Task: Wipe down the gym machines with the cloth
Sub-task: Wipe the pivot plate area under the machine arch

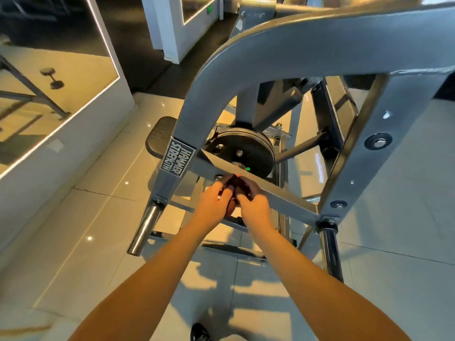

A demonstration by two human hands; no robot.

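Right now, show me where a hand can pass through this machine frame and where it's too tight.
Open: the gap between the weight plate and the right upright, above the crossbar, though one strut crosses it; also bare floor tiles between the chrome peg and the mirrored wall. Crowded: under the crossbar, where the left hand and right hand meet.

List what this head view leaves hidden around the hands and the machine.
Head view:
What the left hand and right hand hold: covered by their curled fingers; only a dark scrap shows.
Weight plate: lower edge behind the crossbar.
Machine frame: cut off by top and right edges.
Shoe: cut off by bottom edge.
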